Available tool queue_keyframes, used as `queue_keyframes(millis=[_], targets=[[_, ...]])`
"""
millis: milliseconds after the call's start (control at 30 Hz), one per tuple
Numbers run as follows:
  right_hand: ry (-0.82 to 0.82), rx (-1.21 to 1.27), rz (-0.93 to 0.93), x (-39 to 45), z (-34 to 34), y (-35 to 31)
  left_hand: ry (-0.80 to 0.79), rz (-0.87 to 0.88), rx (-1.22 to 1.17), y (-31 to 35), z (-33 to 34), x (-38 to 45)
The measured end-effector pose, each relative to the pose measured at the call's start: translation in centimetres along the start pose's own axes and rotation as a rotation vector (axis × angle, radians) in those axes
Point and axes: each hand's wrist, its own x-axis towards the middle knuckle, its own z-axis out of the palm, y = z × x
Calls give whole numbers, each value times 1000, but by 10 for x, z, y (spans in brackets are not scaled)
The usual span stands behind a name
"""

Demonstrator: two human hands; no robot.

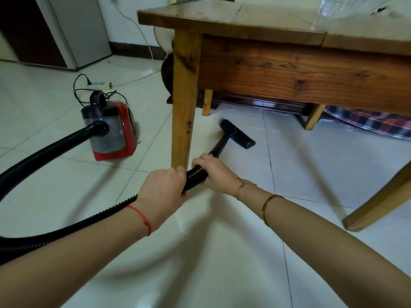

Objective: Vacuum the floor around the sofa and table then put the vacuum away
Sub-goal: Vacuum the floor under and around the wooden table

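Pale glossy floor tiles (222, 252) underfoot, grey grout lines crossing.

Nearest: both forearms extended forward and down. Left hand (163, 190) with red string bracelet (142, 216) at the wrist, grip curled round the black ribbed vacuum hose (66, 227) at its upper end. Right hand (213, 172) just ahead, thin gold bangles (270, 206) on the forearm, grip wrapped round the same hose where it meets the rigid black wand (219, 146). Hands close together, a short stretch of hose showing between them.

Beyond the hands: wand angled down to the black floor nozzle (236, 134), flat on the tiles beneath the wooden table (278, 70), just right of the near front table leg (184, 103). Another leg (378, 203) at lower right.

Left, further off: red canister vacuum (111, 127) on the floor, hose looping from its front round to the hands. Behind it, white power strip (100, 85) with a black plug inserted.

Far: plaid fabric (367, 123) under the table at right; grey cabinet (80, 30) against the wall at upper left.
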Motion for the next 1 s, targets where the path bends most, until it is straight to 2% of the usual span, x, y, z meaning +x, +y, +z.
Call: queue_keyframes(millis=[167,367,700,1000], targets=[[-87,6,-55,-3,-5,-29,-11,-28,-25,-10,-8,-28],[-94,36,-88,-8,-16,-34,-2,-42,-78,-7,-14,-33],[-115,2,-45,-2,-14,7,-29,-36,-96,16,-4,-6],[-91,-2,-53,18,-22,69,-36,-51,-90,43,12,53]])
